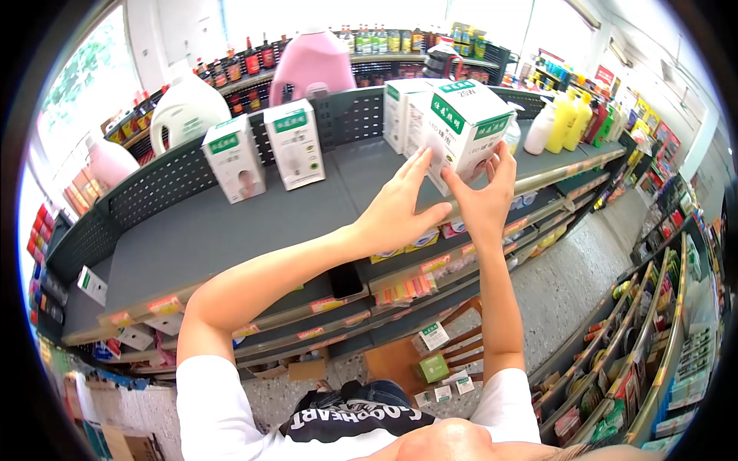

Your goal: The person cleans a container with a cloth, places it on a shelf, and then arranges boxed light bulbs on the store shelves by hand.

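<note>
A white and green 20W light bulb box [463, 127] is at the right part of the top shelf, slightly tilted. My right hand [490, 192] grips its lower front, with the thumb on the near side and the fingers round the right edge. Beside its left face, my left hand [400, 201] is open, fingers stretched out and thumb apart; whether the fingertips touch the box I cannot tell. Directly behind stands another bulb box [395, 115], partly hidden. Two similar boxes, a left one [234, 161] and a right one [295, 146], stand upright further left.
The dark top shelf [231, 238] has a perforated back panel [165, 177]. Behind it stand a pink jug [314, 65] and a white jug [192, 107]. Yellow pump bottles [565, 119] are to the right. Below, a wooden chair [396, 365] holds several small boxes.
</note>
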Demonstrator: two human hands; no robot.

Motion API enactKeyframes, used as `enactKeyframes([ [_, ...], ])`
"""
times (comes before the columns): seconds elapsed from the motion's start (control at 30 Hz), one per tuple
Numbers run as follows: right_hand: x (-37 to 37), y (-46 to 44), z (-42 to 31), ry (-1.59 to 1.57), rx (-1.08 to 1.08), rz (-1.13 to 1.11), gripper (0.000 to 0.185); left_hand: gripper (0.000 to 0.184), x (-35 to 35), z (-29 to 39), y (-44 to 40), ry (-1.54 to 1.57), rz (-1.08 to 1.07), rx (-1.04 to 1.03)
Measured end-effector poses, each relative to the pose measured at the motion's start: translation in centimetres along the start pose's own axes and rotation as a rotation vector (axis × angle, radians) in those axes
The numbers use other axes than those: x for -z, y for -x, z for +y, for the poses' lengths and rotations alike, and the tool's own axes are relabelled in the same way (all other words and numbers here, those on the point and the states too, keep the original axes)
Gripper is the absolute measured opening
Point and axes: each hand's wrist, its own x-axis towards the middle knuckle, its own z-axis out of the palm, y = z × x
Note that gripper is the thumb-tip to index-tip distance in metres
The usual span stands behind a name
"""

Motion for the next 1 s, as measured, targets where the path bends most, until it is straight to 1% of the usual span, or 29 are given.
enactKeyframes([
  [0.07,-1.4,1.0,-2.5,-0.051,0.045,-0.02,0.093,0.089,2.3,0.8,2.0,0.036,0.017,-0.043],
  [0.1,-2.3,1.7,-3.9,-0.083,0.064,-0.032,0.092,0.09,3.4,1.0,3.3,0.018,0.035,-0.034],
  [0.17,-4.0,3.1,-7.3,-0.105,0.034,-0.086,0.093,0.092,5.6,1.4,6.1,-0.025,0.077,-0.009],
  [0.23,-6.1,4.7,-10.6,-0.167,0.038,-0.144,0.093,0.096,8.4,1.8,9.0,-0.029,0.096,0.055],
  [0.3,-8.4,6.2,-13.5,-0.255,0.038,-0.241,0.095,0.097,11.2,2.1,11.9,-0.059,0.138,0.113],
  [0.37,-10.6,7.5,-16.0,-0.333,0.048,-0.344,0.095,0.098,14.3,1.5,14.4,-0.099,0.205,0.125],
  [0.4,-11.9,8.2,-17.1,-0.422,0.01,-0.406,0.094,0.098,15.9,1.1,15.7,-0.096,0.233,0.135],
  [0.43,-13.4,9.0,-18.0,-0.481,0.008,-0.456,0.091,0.098,17.4,0.6,16.8,-0.093,0.258,0.143],
  [0.47,-14.7,9.7,-19.2,-0.544,-0.023,-0.502,0.088,0.092,18.6,-0.5,17.9,-0.111,0.32,0.15],
  [0.5,-15.9,10.3,-20.5,-0.604,-0.055,-0.547,0.085,0.089,20.1,-1.0,18.8,-0.055,0.335,0.175],
  [0.53,-17.0,10.6,-21.5,-0.657,-0.022,-0.611,0.076,0.087,21.7,-1.3,19.6,0.001,0.349,0.199],
  [0.57,-18.3,11.0,-22.1,-0.668,-0.039,-0.644,0.074,0.084,23.1,-1.6,20.3,0.059,0.363,0.221],
  [0.6,-19.9,11.5,-22.4,-0.679,-0.057,-0.678,0.072,0.076,24.3,-1.6,21.0,0.037,0.386,0.269],
  [0.67,-22.0,12.0,-23.9,-0.729,-0.097,-0.754,0.067,0.071,26.0,-4.5,22.1,0.125,0.49,0.261],
  [0.7,-23.0,12.1,-24.4,-0.741,-0.13,-0.789,0.067,0.069,26.9,-5.9,22.6,0.17,0.54,0.256],
  [0.77,-25.3,12.4,-24.6,-0.76,-0.196,-0.855,0.067,0.071,28.9,-7.1,23.1,0.188,0.52,0.36],
  [0.83,-27.3,12.7,-24.3,-0.809,-0.159,-0.916,0.064,0.074,30.3,-8.0,23.2,0.266,0.484,0.43],
  [0.87,-28.2,12.8,-24.0,-0.826,-0.141,-0.935,0.063,0.076,30.7,-8.5,23.2,0.296,0.497,0.445],
  [0.9,-29.0,12.8,-23.8,-0.842,-0.123,-0.953,0.062,0.074,31.1,-9.9,23.2,0.267,0.52,0.442],
  [0.97,-30.1,12.8,-23.6,-0.775,-0.142,-0.972,0.061,0.07,31.4,-13.1,23.4,0.211,0.563,0.433],
  [1.0,-30.5,12.7,-23.5,-0.742,-0.152,-0.981,0.061,0.07,31.6,-12.8,23.3,0.253,0.534,0.451],
])
